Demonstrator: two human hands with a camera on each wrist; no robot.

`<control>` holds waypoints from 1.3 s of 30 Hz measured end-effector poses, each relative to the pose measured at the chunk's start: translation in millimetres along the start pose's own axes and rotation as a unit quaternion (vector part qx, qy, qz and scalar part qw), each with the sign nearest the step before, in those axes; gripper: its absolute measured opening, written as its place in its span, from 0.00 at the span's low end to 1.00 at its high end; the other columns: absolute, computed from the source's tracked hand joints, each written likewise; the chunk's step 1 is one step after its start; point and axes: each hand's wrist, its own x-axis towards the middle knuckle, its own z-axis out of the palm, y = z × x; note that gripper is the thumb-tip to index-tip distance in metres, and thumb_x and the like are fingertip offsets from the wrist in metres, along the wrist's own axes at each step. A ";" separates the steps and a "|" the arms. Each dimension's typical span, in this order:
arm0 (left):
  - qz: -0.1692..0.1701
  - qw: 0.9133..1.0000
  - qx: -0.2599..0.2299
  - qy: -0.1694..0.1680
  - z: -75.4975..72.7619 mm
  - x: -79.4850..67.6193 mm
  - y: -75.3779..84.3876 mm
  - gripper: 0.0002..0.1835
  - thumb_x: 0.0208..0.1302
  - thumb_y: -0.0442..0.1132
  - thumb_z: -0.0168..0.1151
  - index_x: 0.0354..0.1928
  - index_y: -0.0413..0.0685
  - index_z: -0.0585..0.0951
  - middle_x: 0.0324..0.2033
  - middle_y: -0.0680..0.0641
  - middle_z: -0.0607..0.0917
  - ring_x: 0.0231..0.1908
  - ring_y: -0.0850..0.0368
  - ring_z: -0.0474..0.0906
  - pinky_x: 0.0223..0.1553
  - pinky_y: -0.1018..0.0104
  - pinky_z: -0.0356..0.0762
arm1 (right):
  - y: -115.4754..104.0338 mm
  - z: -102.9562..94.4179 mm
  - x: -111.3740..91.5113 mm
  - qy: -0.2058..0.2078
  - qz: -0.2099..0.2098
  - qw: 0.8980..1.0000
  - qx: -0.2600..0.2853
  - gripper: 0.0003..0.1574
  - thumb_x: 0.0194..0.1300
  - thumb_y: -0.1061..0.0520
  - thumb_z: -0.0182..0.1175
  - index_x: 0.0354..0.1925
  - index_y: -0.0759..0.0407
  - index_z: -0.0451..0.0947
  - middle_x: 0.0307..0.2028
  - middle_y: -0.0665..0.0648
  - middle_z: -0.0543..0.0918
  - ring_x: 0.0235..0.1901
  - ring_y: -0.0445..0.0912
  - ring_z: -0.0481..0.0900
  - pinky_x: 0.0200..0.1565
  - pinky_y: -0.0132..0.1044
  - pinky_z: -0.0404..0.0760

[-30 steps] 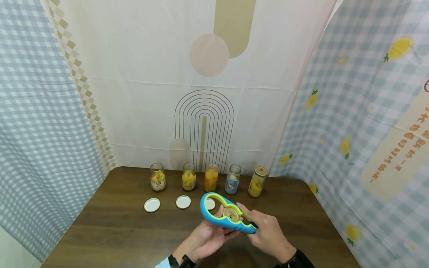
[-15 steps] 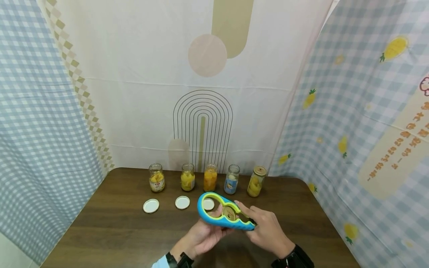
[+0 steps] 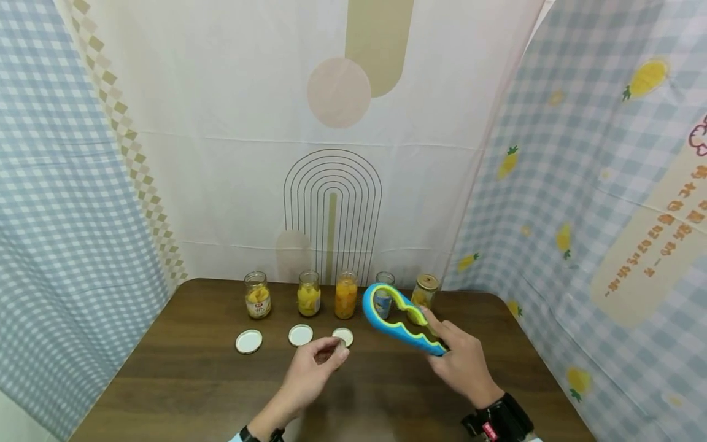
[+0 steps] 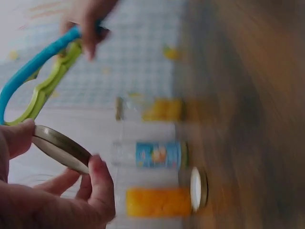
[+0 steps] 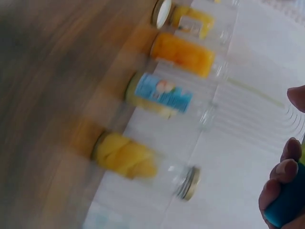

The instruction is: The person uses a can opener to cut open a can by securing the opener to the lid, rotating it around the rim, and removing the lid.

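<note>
Jar opener (image 3: 399, 331), blue outside and lime inside: gripping it by the handle end with the right hand (image 3: 461, 362), holding it tilted above the table (image 3: 182, 380), around 5 o'clock in the head view, and pointing its loop toward 10 o'clock. Framing part of the blue-labelled jar (image 5: 162, 93) within that loop, as seen from the head. Pinching a loose lid (image 4: 64, 145) between the thumb and fingers of the left hand (image 3: 309, 371), near 6 o'clock, holding it tilted and apart from the opener. Seeing, upright in a row toward the far edge, the white-labelled jar (image 3: 258, 301) at 8 o'clock, the jar of yellow pieces (image 3: 309, 298) at 7, the orange-filled jar (image 3: 346, 298) at 6, the blue-labelled one at 5, all four open on top, and the gold-capped jar (image 5: 126, 157) between 4 and 5. Finding, white side up in front of the row, a first lid (image 3: 249, 341) between 7 and 8, a second lid (image 3: 301, 335) at 7, and a third lid (image 3: 343, 335) at 6, near the left fingertips.
</note>
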 end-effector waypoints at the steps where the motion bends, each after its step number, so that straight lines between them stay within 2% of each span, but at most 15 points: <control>1: 0.010 0.999 0.038 0.014 -2.4 -2.8 -1.6 0.31 0.75 0.53 0.68 0.66 0.34 0.81 0.57 0.37 0.88 0.53 0.51 0.86 0.51 0.60 0.88 | 4.2 -1.3 -0.7 0.004 0.009 1.000 -0.005 0.62 0.42 0.70 0.81 0.75 0.46 0.75 0.26 0.46 0.77 0.23 0.30 0.55 0.27 0.26 0.58; 5: 0.040 0.988 0.140 0.048 -8.9 -14.6 -8.6 0.31 0.70 0.52 0.73 0.64 0.35 0.83 0.50 0.39 0.87 0.48 0.54 0.85 0.45 0.69 0.86 | 17.5 -6.0 -6.0 0.012 0.056 0.998 -0.017 0.59 0.44 0.69 0.80 0.75 0.47 0.76 0.23 0.44 0.70 0.22 0.31 0.55 0.27 0.28 0.58; 8: 0.059 0.981 0.174 0.060 -9.1 -21.9 -11.4 0.30 0.67 0.49 0.75 0.62 0.35 0.84 0.45 0.42 0.86 0.42 0.61 0.82 0.40 0.74 0.83 | 21.8 -6.4 -9.6 0.008 0.084 0.996 -0.022 0.56 0.47 0.66 0.82 0.74 0.49 0.76 0.24 0.45 0.71 0.22 0.31 0.57 0.27 0.28 0.59; 11: 0.077 0.976 0.193 0.060 -7.0 -26.6 -11.7 0.30 0.66 0.49 0.76 0.62 0.35 0.84 0.45 0.45 0.85 0.38 0.65 0.78 0.36 0.75 0.79 | 22.6 -5.2 -11.2 0.006 0.095 0.995 -0.022 0.55 0.49 0.62 0.83 0.74 0.49 0.76 0.25 0.48 0.78 0.23 0.32 0.62 0.28 0.29 0.62; 13: 0.090 0.972 0.209 0.061 -4.5 -28.5 -12.2 0.30 0.65 0.49 0.77 0.62 0.35 0.84 0.46 0.45 0.86 0.38 0.64 0.77 0.37 0.74 0.77 | 22.2 -4.3 -11.4 0.010 0.096 0.995 -0.021 0.54 0.51 0.60 0.84 0.75 0.49 0.76 0.29 0.50 0.84 0.25 0.34 0.69 0.28 0.30 0.66; 16: 0.095 0.965 0.237 0.058 1.7 -29.6 -14.8 0.30 0.64 0.48 0.77 0.63 0.37 0.84 0.50 0.45 0.86 0.45 0.56 0.81 0.42 0.69 0.79 | 22.4 -3.1 -11.7 0.020 0.099 0.995 -0.021 0.54 0.51 0.59 0.85 0.75 0.48 0.76 0.34 0.54 0.89 0.28 0.39 0.78 0.30 0.33 0.72; 20: 0.086 0.958 0.272 0.027 14.4 -24.9 -22.6 0.30 0.64 0.46 0.78 0.63 0.37 0.84 0.54 0.44 0.85 0.54 0.44 0.83 0.53 0.53 0.84 | 23.1 -3.1 -11.4 0.031 0.098 0.994 -0.026 0.55 0.50 0.58 0.85 0.75 0.47 0.76 0.36 0.57 0.91 0.29 0.44 0.83 0.30 0.37 0.76; 23: 0.078 0.953 0.294 -0.007 24.7 -16.3 -27.8 0.30 0.63 0.43 0.78 0.64 0.36 0.83 0.55 0.42 0.84 0.55 0.41 0.82 0.56 0.42 0.83 | 23.0 -3.9 -11.0 0.031 0.096 0.995 -0.026 0.54 0.51 0.58 0.85 0.75 0.47 0.76 0.38 0.57 0.91 0.30 0.45 0.84 0.30 0.39 0.77; 25: 0.077 0.946 0.314 -0.027 31.2 -9.9 -29.1 0.30 0.62 0.41 0.79 0.64 0.36 0.83 0.55 0.42 0.83 0.54 0.42 0.83 0.55 0.41 0.84 | 23.0 -4.3 -10.8 0.027 0.097 0.995 -0.025 0.54 0.52 0.57 0.85 0.75 0.47 0.76 0.38 0.56 0.91 0.30 0.43 0.83 0.30 0.38 0.77; 28: 0.084 0.928 0.359 -0.054 42.4 2.1 -30.6 0.28 0.60 0.40 0.80 0.62 0.39 0.85 0.53 0.43 0.83 0.51 0.47 0.83 0.52 0.50 0.85 | 23.1 -5.4 -10.4 0.017 0.106 0.994 -0.024 0.52 0.53 0.55 0.84 0.75 0.48 0.76 0.33 0.53 0.88 0.28 0.40 0.78 0.30 0.35 0.74; 31: 0.102 0.901 0.415 -0.076 55.7 19.8 -38.8 0.27 0.58 0.40 0.82 0.59 0.40 0.87 0.50 0.44 0.83 0.47 0.51 0.82 0.49 0.58 0.85 | 23.7 -6.6 -10.2 0.012 0.118 0.993 -0.025 0.51 0.54 0.54 0.84 0.75 0.48 0.76 0.30 0.50 0.85 0.28 0.38 0.74 0.31 0.34 0.73; 32: 0.112 0.891 0.433 -0.081 60.0 27.8 -45.7 0.26 0.58 0.41 0.83 0.58 0.42 0.88 0.48 0.45 0.83 0.45 0.53 0.82 0.46 0.59 0.85 | 23.6 -6.9 -10.1 0.012 0.120 0.992 -0.024 0.51 0.54 0.54 0.84 0.75 0.48 0.76 0.29 0.50 0.84 0.28 0.38 0.73 0.32 0.34 0.73; 34: 0.122 0.880 0.450 -0.094 68.0 45.3 -63.2 0.25 0.56 0.42 0.84 0.56 0.44 0.89 0.45 0.47 0.83 0.42 0.55 0.80 0.43 0.62 0.84 | 23.4 -6.9 -10.4 0.015 0.120 0.992 -0.021 0.52 0.54 0.55 0.84 0.75 0.47 0.76 0.32 0.51 0.87 0.29 0.39 0.76 0.32 0.35 0.75; 37: 0.128 0.872 0.462 -0.102 78.2 72.1 -96.0 0.23 0.52 0.44 0.86 0.52 0.48 0.91 0.40 0.50 0.84 0.38 0.57 0.77 0.38 0.64 0.80 | 22.5 -5.5 -11.7 0.019 0.111 0.994 -0.018 0.53 0.53 0.56 0.84 0.75 0.47 0.76 0.37 0.55 0.90 0.31 0.41 0.80 0.32 0.37 0.77; 39: 0.119 0.873 0.461 -0.102 84.1 85.6 -110.4 0.22 0.50 0.44 0.87 0.48 0.50 0.92 0.38 0.51 0.83 0.37 0.57 0.76 0.39 0.66 0.78 | 22.2 -4.1 -12.7 0.022 0.103 0.994 -0.016 0.53 0.52 0.56 0.84 0.75 0.48 0.76 0.39 0.57 0.92 0.32 0.43 0.82 0.32 0.39 0.78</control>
